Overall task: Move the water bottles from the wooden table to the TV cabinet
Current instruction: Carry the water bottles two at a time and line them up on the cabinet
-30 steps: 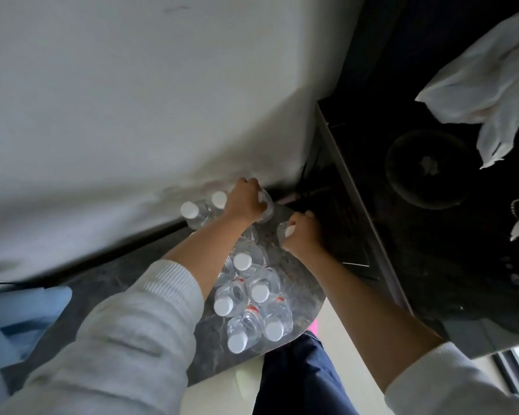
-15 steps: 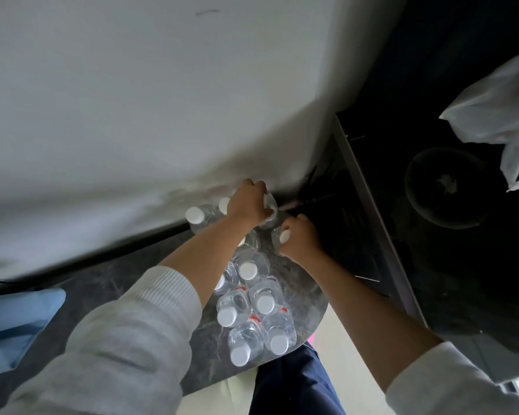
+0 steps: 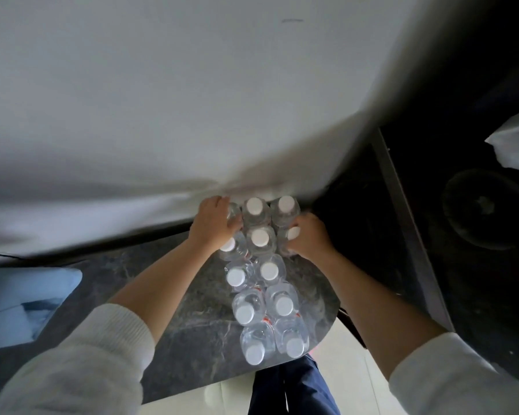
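Both hands, left hand (image 3: 215,224) and right hand (image 3: 307,235), grip water bottles (image 3: 259,238) beside the wall (image 3: 192,100), likely squeezing them into neat rows.

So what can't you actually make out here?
- Head view: the bottle under the left hand; the fingers cover its cap.
- The bottle at the right hand; the hand hides most of it.
- The dark round thing: too dim to name.
- The white cloth, cut off by the right edge.

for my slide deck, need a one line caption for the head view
Both hands, left hand and right hand, grip water bottles clustered upright on a dark marble-patterned cabinet top.
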